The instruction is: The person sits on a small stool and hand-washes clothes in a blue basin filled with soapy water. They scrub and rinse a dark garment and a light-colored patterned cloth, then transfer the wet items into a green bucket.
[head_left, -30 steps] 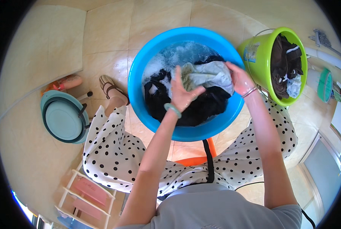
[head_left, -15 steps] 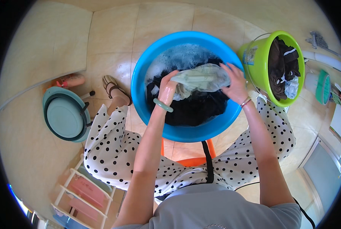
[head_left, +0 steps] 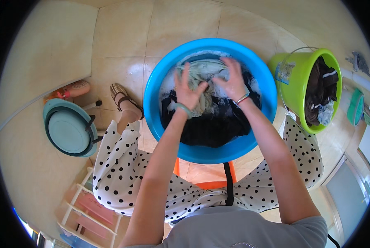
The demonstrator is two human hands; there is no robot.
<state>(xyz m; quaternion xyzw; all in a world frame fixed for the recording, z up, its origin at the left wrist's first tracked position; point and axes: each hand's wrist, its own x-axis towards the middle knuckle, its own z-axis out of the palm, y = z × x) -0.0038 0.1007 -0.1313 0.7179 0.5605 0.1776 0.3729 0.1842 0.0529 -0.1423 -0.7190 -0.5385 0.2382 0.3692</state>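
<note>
A pale green wet garment (head_left: 203,66) lies spread over dark clothes (head_left: 214,128) in a round blue basin (head_left: 152,82) of soapy water. My left hand (head_left: 188,91), with a green bangle at its wrist, is over the garment's left part, fingers spread. Opposite it, my right hand (head_left: 233,82) is over the garment's right side, its fingers apart as well. Both hands are slightly blurred, and I cannot tell how firmly they touch the cloth.
A lime green bucket (head_left: 290,74) with dark clothes stands to the right of the basin. On the left, folded teal basins (head_left: 69,128) lean near a pink bottle (head_left: 78,88). A white rack (head_left: 75,202) is at lower left, an orange stool (head_left: 211,184) below me.
The pale green garment, held up between both hands before, is now down in the basin. My fingers have spread apart, and my hands have moved closer together.
</note>
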